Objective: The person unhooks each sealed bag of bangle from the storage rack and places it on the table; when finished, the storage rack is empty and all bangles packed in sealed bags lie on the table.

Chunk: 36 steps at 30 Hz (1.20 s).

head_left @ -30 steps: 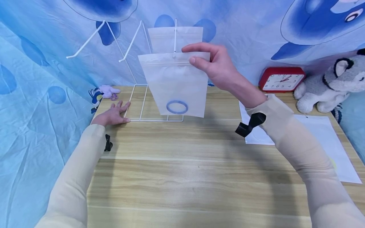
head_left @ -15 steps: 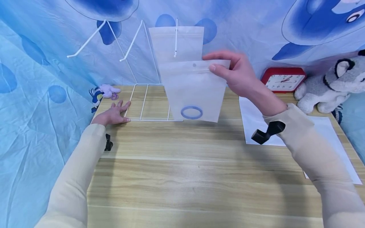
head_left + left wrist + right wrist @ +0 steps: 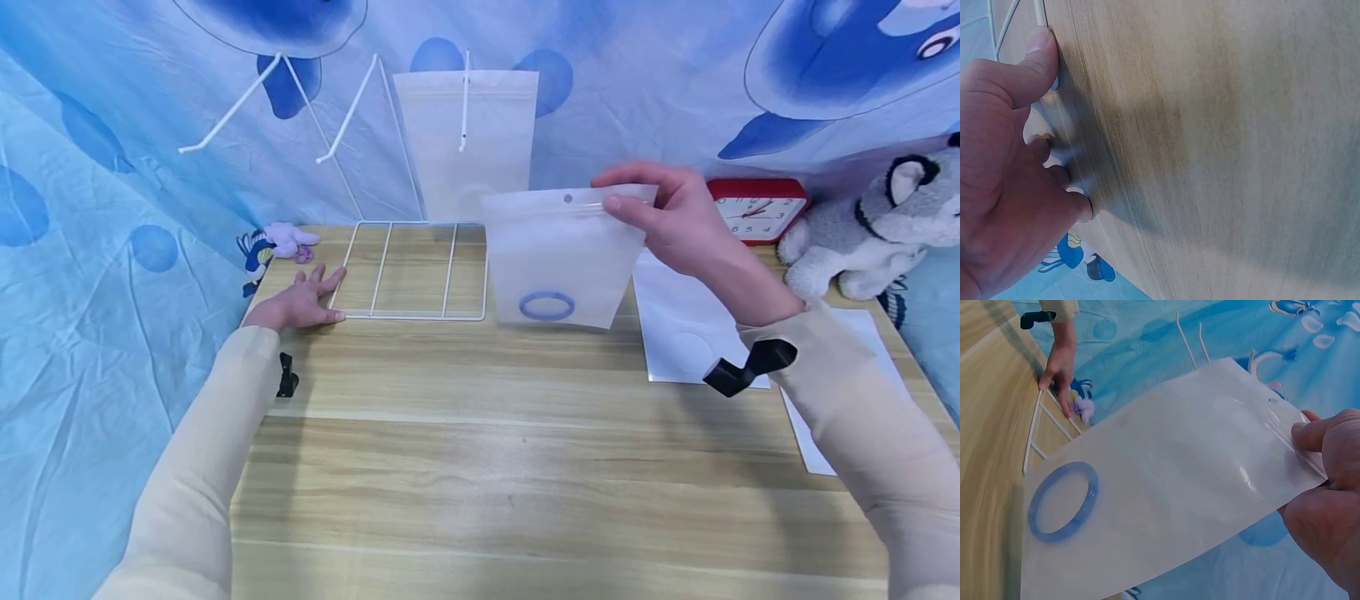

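Observation:
My right hand (image 3: 678, 218) pinches the upper right corner of a frosted zip bag (image 3: 566, 250) between thumb and fingers. A round hang hole shows in its top strip, and a blue bangle (image 3: 1063, 501) lies at its bottom. The bag hangs in the air, right of a white wire display rack (image 3: 390, 317). My left hand (image 3: 296, 302) rests on the left end of the rack's base, fingers spread; in the left wrist view its thumb presses the wire. Another frosted bag (image 3: 468, 142) hangs on the rack's right hook (image 3: 463, 117); its lower part looks faintly marked.
Two bare hooks (image 3: 232, 104) rise on the rack's left. White sheet-like bags (image 3: 678, 333) lie on the wooden table (image 3: 480, 467) at right, partly under my arm. A red clock (image 3: 761, 208) and a plush husky (image 3: 862, 225) stand behind them. A small purple toy (image 3: 287, 240) sits at back left.
The right hand has drawn the front bag off the right hook's tip and moved it right and downward. The bag behind stays hanging. My left hand has stayed on the rack base.

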{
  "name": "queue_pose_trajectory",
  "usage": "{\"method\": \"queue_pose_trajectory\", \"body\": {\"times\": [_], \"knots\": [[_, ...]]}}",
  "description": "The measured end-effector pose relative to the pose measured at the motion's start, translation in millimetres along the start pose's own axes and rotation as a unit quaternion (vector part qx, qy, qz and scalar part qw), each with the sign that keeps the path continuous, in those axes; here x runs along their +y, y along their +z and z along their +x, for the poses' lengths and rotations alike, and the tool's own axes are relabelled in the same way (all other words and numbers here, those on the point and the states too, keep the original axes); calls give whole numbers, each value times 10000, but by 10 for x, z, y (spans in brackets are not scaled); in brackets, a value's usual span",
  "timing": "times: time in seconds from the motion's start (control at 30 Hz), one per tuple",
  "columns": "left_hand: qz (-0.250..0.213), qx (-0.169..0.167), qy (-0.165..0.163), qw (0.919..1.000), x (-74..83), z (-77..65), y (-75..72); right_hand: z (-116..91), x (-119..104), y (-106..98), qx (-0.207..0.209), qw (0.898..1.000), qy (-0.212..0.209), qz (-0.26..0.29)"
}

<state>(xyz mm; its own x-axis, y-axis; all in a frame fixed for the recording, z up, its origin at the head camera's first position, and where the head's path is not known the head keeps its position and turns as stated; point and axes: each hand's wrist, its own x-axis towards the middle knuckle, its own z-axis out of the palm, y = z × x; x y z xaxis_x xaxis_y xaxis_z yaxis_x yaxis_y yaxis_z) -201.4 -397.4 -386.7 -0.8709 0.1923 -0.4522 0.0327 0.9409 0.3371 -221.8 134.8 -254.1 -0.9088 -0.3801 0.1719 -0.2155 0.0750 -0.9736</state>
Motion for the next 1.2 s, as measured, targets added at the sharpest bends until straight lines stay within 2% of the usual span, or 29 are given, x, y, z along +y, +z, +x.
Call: {"method": "queue_pose_trajectory", "body": {"times": [0.1,0.23,0.33,0.43,0.53,0.7,0.8,0.9,0.97,1.2], "knots": [[-42,-20,-8,10000,-24,10,8,-43,57,-61,-123,9985,83,523],[-43,-33,-20,10000,-16,-1,-5,-77,120,-155,-390,9884,281,1438],[-17,-25,-35,10000,-13,-14,-19,-60,186,-215,-543,9816,424,1783],[-13,-31,-75,10000,-22,-15,-18,-1,284,-252,-559,9798,636,1810],[-61,-47,-102,9999,-32,3,-6,82,381,-295,-401,9828,928,1544],[-68,-50,-234,9997,5,30,4,250,479,-399,-146,9897,1326,517],[-57,-40,-286,9996,23,23,7,357,544,-421,-100,9895,1404,-320],[-28,-41,-262,9996,22,20,8,436,645,-427,-12,9876,1368,-772],[-8,-43,-223,9997,14,20,7,471,729,-437,72,9878,1330,-806],[44,-42,-291,9996,21,27,-3,555,987,-464,372,9881,1451,-346]]}}
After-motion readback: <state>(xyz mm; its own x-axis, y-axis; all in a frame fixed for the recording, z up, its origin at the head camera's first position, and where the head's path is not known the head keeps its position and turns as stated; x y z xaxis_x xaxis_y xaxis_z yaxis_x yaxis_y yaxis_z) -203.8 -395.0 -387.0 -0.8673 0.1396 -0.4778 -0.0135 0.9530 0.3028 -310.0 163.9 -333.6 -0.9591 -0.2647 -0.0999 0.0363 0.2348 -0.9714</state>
